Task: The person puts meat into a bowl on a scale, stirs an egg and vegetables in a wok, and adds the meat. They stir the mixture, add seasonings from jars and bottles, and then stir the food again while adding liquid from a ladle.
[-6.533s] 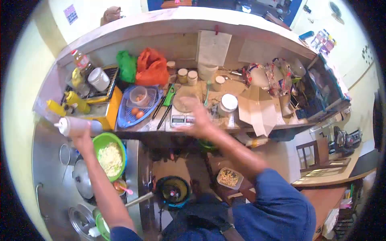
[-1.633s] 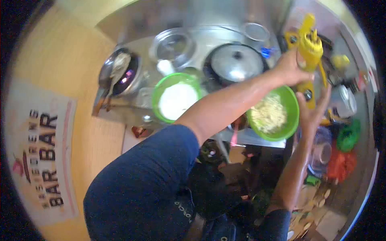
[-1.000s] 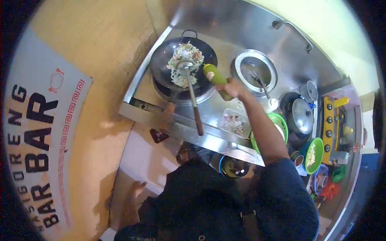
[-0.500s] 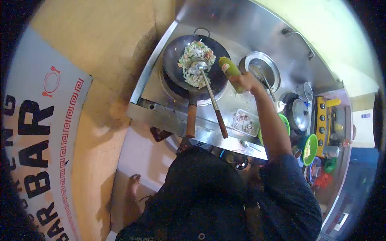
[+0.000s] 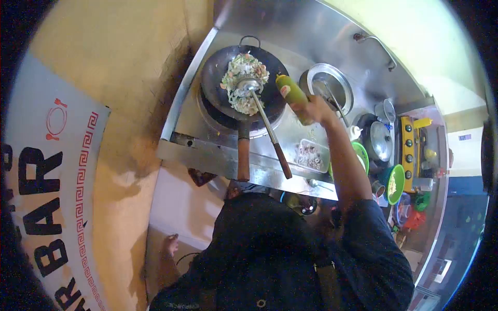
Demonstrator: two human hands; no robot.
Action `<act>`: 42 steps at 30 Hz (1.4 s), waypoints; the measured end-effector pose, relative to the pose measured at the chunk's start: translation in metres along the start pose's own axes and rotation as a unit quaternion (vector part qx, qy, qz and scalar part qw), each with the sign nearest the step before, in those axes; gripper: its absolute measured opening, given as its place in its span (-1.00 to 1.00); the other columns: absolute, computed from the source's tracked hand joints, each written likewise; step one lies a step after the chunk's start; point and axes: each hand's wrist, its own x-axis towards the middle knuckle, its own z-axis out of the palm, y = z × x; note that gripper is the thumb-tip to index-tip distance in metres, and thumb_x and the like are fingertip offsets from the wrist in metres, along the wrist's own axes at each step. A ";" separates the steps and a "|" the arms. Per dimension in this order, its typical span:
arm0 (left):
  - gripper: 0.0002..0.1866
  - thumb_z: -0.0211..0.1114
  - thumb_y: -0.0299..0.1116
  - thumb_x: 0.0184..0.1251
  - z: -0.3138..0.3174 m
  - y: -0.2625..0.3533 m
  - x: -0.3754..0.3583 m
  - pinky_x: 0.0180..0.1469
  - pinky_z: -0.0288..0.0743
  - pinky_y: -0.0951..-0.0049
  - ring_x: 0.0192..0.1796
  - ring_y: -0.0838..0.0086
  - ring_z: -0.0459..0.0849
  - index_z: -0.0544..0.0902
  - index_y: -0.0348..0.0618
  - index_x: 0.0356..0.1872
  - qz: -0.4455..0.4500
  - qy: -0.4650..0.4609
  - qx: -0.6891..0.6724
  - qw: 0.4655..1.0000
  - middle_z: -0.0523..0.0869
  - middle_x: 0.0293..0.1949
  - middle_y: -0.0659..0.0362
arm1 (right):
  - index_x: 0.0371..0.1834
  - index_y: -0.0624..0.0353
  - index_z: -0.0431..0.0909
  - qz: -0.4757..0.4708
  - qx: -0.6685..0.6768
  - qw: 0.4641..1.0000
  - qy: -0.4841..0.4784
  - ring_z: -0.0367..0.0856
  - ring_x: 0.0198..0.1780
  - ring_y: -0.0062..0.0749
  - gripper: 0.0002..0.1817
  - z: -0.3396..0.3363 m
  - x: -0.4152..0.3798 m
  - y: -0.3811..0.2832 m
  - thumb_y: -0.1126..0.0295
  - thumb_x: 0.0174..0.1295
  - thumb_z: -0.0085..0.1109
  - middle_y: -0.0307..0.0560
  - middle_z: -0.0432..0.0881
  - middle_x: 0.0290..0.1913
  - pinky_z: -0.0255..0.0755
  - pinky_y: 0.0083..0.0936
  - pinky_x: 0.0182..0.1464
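My right hand is closed around a green squeeze bottle, tilted with its yellow tip toward the wok. The bottle is just right of the wok's rim, apart from it. Inside the wok lies a heap of pale food with green and orange bits. A metal ladle rests there, its bowl on the food and its wooden handle pointing toward me. The wok's own wooden handle sticks out beside it. Low at my left side hangs my left hand, away from the stove, fingers loosely curled and apart, holding nothing visible.
Right of the bottle is a round metal pot with a utensil in it. A clear tray of food pieces sits near the counter edge. Farther right are a lidded pan, a green bowl and a yellow stove panel.
The view has shifted slightly, so the wok and counter sit a little further left. The bottle stays in my right hand beside the wok. My left hand still hangs low.
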 end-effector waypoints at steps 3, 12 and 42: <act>-0.69 0.17 -0.12 0.24 -0.008 -0.075 0.064 -0.67 0.31 0.55 -0.66 0.59 0.41 0.56 -0.09 -0.13 0.056 -0.100 -0.097 0.989 0.46 -0.63 0.30 | -0.20 0.34 0.59 0.054 -0.048 0.997 -0.014 0.62 -0.35 -0.28 -0.33 0.002 0.019 0.012 -0.11 -0.14 0.28 0.07 0.64 -0.37 0.45 -0.41 -0.26; -0.76 0.22 -0.13 0.18 0.024 0.062 -0.047 -0.62 0.32 0.54 -0.61 0.61 0.44 0.56 -0.01 -0.24 0.134 0.028 -0.027 0.990 0.48 -0.58 0.31 | -0.12 0.33 0.53 -0.006 0.027 0.994 0.103 0.62 -0.28 -0.35 -0.38 0.025 0.011 0.041 -0.01 -0.09 0.31 0.13 0.62 -0.33 0.47 -0.49 -0.26; -0.90 0.14 -0.22 0.17 0.165 0.291 -0.138 -0.62 0.32 0.43 -0.66 0.55 0.40 0.51 0.04 -0.40 0.138 0.102 0.256 0.951 0.48 -0.60 0.32 | -0.27 0.23 0.62 0.455 -0.022 0.694 0.557 0.59 -0.29 -0.22 -0.39 -0.445 -0.274 0.813 -0.15 -0.12 0.31 -0.01 0.64 -0.28 0.46 -0.31 -0.19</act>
